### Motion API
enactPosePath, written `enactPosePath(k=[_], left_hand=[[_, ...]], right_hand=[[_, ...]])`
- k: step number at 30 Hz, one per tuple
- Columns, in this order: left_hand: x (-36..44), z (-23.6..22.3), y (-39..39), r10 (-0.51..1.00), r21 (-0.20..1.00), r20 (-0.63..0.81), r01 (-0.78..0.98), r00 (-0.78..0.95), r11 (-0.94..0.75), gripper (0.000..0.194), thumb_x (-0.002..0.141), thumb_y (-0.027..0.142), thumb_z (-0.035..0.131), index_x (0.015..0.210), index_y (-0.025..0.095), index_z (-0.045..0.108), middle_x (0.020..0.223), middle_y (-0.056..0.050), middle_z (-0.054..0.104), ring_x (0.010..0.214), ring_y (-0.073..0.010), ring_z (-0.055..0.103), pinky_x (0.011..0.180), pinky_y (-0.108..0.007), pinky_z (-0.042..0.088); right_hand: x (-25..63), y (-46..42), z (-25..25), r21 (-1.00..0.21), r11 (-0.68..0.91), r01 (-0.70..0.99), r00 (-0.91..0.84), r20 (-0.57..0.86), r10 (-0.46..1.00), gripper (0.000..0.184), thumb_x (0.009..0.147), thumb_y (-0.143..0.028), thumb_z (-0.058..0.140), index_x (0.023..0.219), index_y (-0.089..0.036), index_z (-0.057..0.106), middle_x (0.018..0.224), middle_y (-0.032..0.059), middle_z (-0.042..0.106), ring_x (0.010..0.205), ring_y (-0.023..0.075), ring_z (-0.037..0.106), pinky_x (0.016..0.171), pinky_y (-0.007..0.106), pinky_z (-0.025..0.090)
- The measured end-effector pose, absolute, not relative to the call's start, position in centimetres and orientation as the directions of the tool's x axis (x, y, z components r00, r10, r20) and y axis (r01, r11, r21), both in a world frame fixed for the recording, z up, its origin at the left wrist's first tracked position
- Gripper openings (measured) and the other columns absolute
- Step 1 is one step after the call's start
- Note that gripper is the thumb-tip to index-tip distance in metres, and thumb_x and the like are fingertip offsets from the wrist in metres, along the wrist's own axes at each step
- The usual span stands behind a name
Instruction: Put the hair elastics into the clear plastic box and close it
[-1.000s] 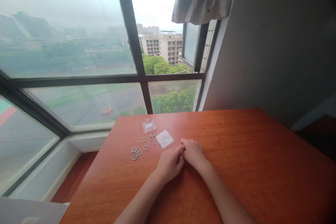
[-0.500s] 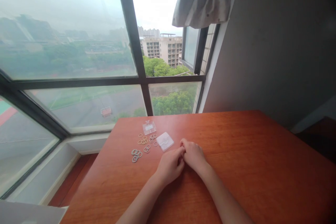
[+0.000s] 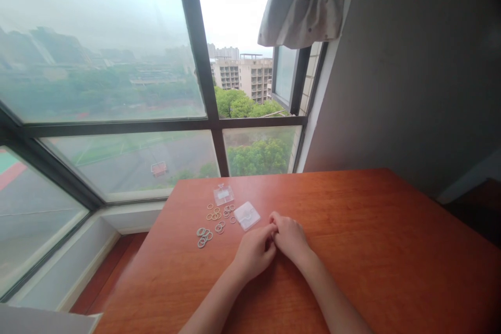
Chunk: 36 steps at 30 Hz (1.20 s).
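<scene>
My left hand (image 3: pixel 256 251) and my right hand (image 3: pixel 290 236) meet over the table, fingertips touching. Fingers on both are curled and pressed together; whatever lies between them, if anything, is hidden. Just beyond the left hand is a flat whitish square piece (image 3: pixel 247 215), perhaps a lid, with a curved mark on it. Behind it stands a small clear plastic box (image 3: pixel 223 195). Several gold-coloured rings (image 3: pixel 214 215) lie in a loose group to the left. Nearer are several grey-green rings (image 3: pixel 202 242), with pale thin rings (image 3: pixel 219 227) beside them.
The reddish-brown wooden table (image 3: pixel 371 250) reaches to a large window with dark frames (image 3: pixel 156 126). A curtain (image 3: pixel 303 8) hangs at the upper right, beside a grey wall (image 3: pixel 410 73). The table's left edge drops toward a low sill.
The whole view has shifted slightly, so the scene sits a little lower. Both hands keep nearly the same pose, and the rings and box stay where they were on the table.
</scene>
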<state>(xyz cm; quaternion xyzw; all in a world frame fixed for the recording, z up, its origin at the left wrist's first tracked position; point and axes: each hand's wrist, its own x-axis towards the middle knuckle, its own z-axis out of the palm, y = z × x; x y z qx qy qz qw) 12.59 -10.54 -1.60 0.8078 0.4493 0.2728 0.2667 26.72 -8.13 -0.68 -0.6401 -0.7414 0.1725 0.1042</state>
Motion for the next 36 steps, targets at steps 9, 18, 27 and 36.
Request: enactPosePath(k=[9, 18, 27, 36], left_hand=[[12.59, -1.85, -10.59, 0.872, 0.670, 0.202, 0.587, 0.446, -0.455, 0.025, 0.073, 0.007, 0.048, 0.093, 0.020, 0.058, 0.077, -0.001, 0.064, 0.069, -0.0146, 0.056, 0.064, -0.023, 0.037], [12.53, -1.48, -10.77, 0.864, 0.647, 0.208, 0.597, 0.459, -0.473, 0.031, 0.074, 0.006, 0.047, 0.099, 0.021, 0.059, 0.079, -0.002, 0.063, 0.069, -0.0147, 0.056, 0.062, -0.023, 0.036], [12.51, -1.66, -10.72, 0.863, 0.632, 0.199, 0.613, 0.464, -0.474, 0.028, 0.073, 0.006, 0.046, 0.095, 0.021, 0.056, 0.079, -0.001, 0.063, 0.070, -0.0153, 0.056, 0.063, -0.023, 0.035], [12.26, -1.80, -10.61, 0.859, 0.634, 0.199, 0.607, 0.471, -0.480, 0.025, 0.074, 0.006, 0.045, 0.092, 0.020, 0.055, 0.078, -0.001, 0.062, 0.068, -0.0142, 0.055, 0.062, -0.023, 0.034]], right_hand=[[26.67, -8.19, -0.61, -0.396, 0.135, 0.908, -0.169, -0.052, 0.984, 0.019, 0.082, -0.018, 0.053, 0.097, -0.026, 0.061, 0.088, 0.0028, 0.071, 0.082, 0.0199, 0.064, 0.060, 0.026, 0.028], [26.74, -8.16, -1.16, -0.409, 0.143, 0.901, -0.168, -0.026, 0.985, 0.019, 0.080, -0.017, 0.052, 0.095, -0.026, 0.061, 0.087, 0.0023, 0.071, 0.081, 0.0196, 0.064, 0.060, 0.027, 0.027], [26.57, -8.12, -0.90, -0.400, 0.144, 0.905, -0.174, -0.039, 0.984, 0.018, 0.082, -0.019, 0.052, 0.096, -0.026, 0.061, 0.088, 0.0032, 0.071, 0.083, 0.0199, 0.064, 0.060, 0.027, 0.028], [26.27, -8.07, -0.87, -0.405, 0.144, 0.903, -0.182, -0.055, 0.982, 0.018, 0.085, -0.022, 0.051, 0.099, -0.025, 0.061, 0.090, 0.0044, 0.071, 0.084, 0.0198, 0.065, 0.060, 0.027, 0.028]])
